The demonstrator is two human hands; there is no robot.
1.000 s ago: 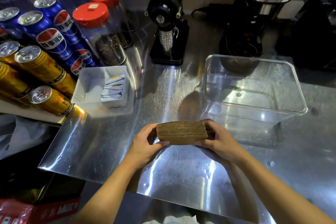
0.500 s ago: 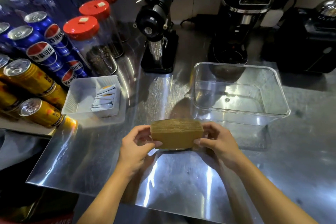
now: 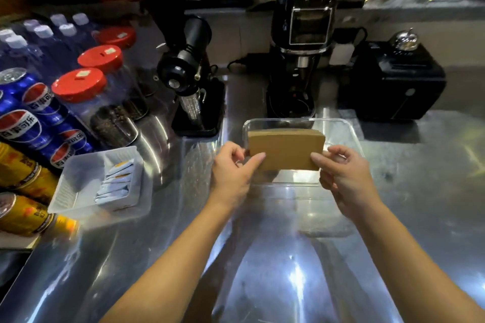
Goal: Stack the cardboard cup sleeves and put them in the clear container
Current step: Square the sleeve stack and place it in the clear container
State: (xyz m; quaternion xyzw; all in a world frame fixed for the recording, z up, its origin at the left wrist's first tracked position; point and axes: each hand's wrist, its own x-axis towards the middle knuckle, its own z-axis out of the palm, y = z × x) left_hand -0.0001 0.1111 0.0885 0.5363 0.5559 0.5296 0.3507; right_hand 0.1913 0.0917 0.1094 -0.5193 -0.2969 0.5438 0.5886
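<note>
- The left hand (image 3: 233,170) is gripping the left end of the stack of cardboard cup sleeves (image 3: 286,149), thumb pressing on the near face and the other fingers curling behind.
- The right hand (image 3: 343,173) is clamping the right end of the same stack, thumb lying on the near face and fingers wrapping round the far side.
- The stack is standing on its long edge, broad brown face turning toward the camera, held between both hands over the open top of the clear container (image 3: 349,136).
- Whether the lower edge of the stack is touching the container's floor cannot be told; the clear walls are blurring the view there.
- The container is sitting on the shiny metal table (image 3: 433,191), its far rim showing behind the stack and its near wall lying under the wrists.
- A black grinder (image 3: 191,78) is standing just beyond the container's left corner, and a taller black machine (image 3: 301,55) is standing behind its far rim.
- A black box-shaped appliance (image 3: 399,81) is sitting well to the right at the back.
- To the left, a white tray (image 3: 78,186) is holding pale sachets (image 3: 118,181) in its right compartment.
- Red-lidded jars (image 3: 78,85) are standing behind the tray, with blue cans (image 3: 26,113) and gold cans (image 3: 21,212) lying stacked at the left edge.
</note>
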